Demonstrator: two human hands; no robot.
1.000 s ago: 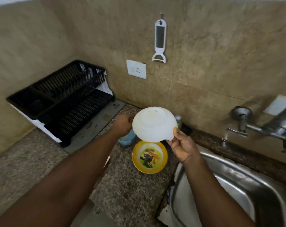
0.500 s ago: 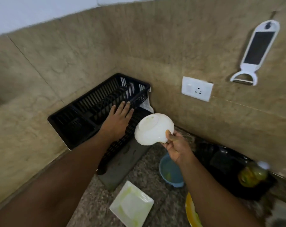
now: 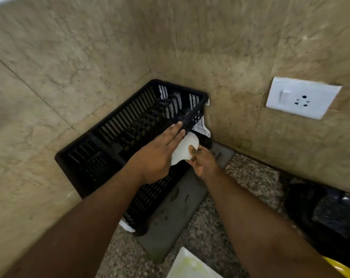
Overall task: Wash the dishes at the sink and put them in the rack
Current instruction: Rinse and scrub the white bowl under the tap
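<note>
Tan tiled corner over a speckled counter. The white bowl [image 3: 185,149] hangs at the black rack [image 3: 130,137]'s front right edge, pinched by the right hand [image 3: 202,160]; the left hand [image 3: 158,155], fingers straight, lies flat over it. The rack's slots lie up and left of the bowl.

A white wall socket [image 3: 302,97] with a switch is fixed on the beige stone wall [image 3: 90,47]. The bench [image 3: 250,177] is speckled granite. A grey mat [image 3: 176,213] lies on it, with dark marks on its surface. At the right edge stands something black [image 3: 320,213], too blurred to tell.
</note>
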